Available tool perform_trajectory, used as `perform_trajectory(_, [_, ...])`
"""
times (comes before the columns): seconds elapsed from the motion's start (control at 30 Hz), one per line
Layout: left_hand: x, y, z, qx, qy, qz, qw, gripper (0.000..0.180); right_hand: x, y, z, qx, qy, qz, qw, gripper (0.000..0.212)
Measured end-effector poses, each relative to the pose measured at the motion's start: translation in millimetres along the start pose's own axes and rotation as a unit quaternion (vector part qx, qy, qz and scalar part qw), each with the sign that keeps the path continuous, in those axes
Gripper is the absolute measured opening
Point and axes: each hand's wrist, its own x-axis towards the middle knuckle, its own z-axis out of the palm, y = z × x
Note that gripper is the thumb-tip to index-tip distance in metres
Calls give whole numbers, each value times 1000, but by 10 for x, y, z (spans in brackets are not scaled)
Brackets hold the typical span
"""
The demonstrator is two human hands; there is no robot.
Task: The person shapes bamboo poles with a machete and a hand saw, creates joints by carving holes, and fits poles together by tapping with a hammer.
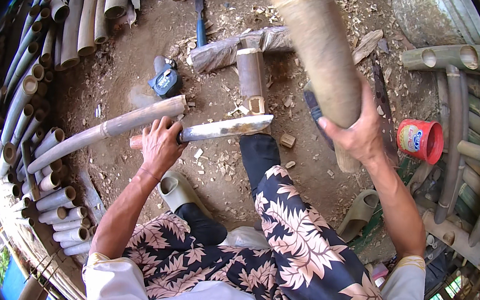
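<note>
My left hand [161,145] is closed round the wooden handle of a machete [228,127], over a long bamboo pole [111,125]. The machete's broad blade points right, its tip overlapping the near end of a short bamboo piece [250,73] that has a cut opening. That piece leans toward a rough log [222,53]. Raised at the right, my right hand [359,129] grips a thick, pale, club-like wooden piece [324,46], blurred by motion. Its far end has a ringed rim. My dark-socked foot [260,155] is just below the blade tip.
Bamboo lengths [79,22] are stacked along the left. A tape measure [166,81] and a blue-handled chisel [200,22] lie on the dirt among wood chips. To the right are a red tub [421,140] and a bamboo rack [451,134]. Two slip-on shoes [178,190] flank my legs.
</note>
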Motion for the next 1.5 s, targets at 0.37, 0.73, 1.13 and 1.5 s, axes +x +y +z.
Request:
perform_trajectory(0.37, [360, -189, 114, 20, -97, -11, 995, 18, 352, 417, 307, -297, -270, -452, 797, 87])
perform_trajectory(0.73, [315, -224, 176, 21, -61, 2, 998, 22, 517, 227, 279, -309, -349, -347, 814, 65])
perform_trajectory(1.13, [940, -633, -235, -358, -107, -134, 918, 71, -616, -170, 1, -181, -325, -192, 908, 89])
perform_trajectory(1.5, [1048, -500, -285, -36, -207, 50, 976, 71, -190, 110, 156, -153, -138, 0, 978, 100])
